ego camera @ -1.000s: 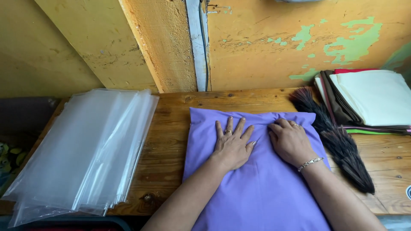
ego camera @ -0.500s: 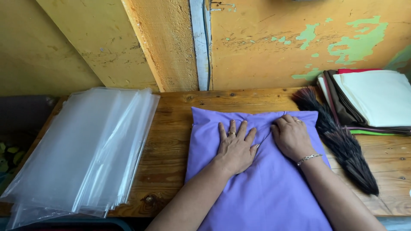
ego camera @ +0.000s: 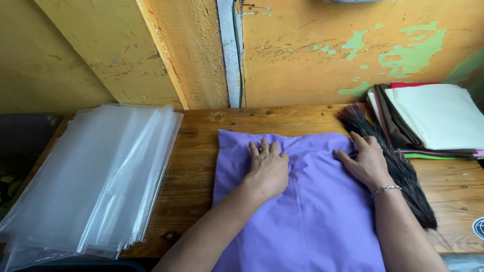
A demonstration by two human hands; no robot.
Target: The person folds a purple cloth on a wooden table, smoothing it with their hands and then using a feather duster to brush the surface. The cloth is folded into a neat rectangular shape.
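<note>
Pressing one purple cloth [ego camera: 307, 211], two hands, left hand [ego camera: 268, 171] and right hand [ego camera: 367, 163], fingers spread flat

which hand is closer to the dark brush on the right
Right. The right hand lies on the purple cloth's edge, right beside the brush; the left hand rests mid-cloth, farther away.

The two hands, side by side near the middle of the purple cloth [ego camera: 297, 201] a second ago, now lie apart. The right hand [ego camera: 365, 163] sits farther out, at the cloth's right edge, fingers touching the dark brush [ego camera: 393, 166]. The left hand [ego camera: 267, 168] is flat near the centre, fingers closer together than before. A crease shows between them.
</note>
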